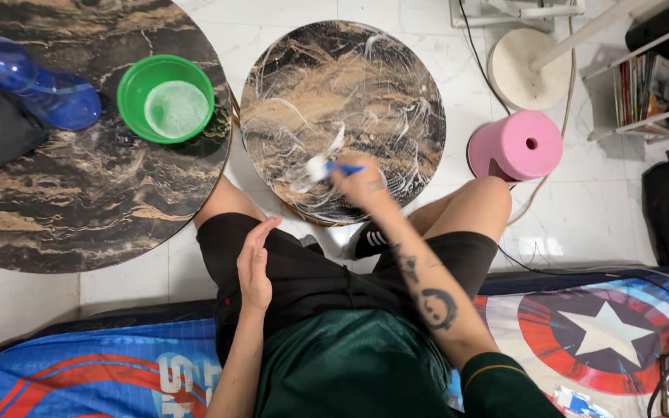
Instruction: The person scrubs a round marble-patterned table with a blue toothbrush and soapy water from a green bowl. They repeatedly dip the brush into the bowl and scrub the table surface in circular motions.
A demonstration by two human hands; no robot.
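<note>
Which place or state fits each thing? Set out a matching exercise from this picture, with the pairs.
Things:
1. green bowl
2. pink stool
3. right hand
4. left hand

Places or states:
a. lying on its side on the floor
b. resting on the thigh
c. on the large marble table, holding foamy liquid
d. holding a blue-handled brush on the small round table

Pairs: 1-c, 2-a, 3-d, 4-b
</note>
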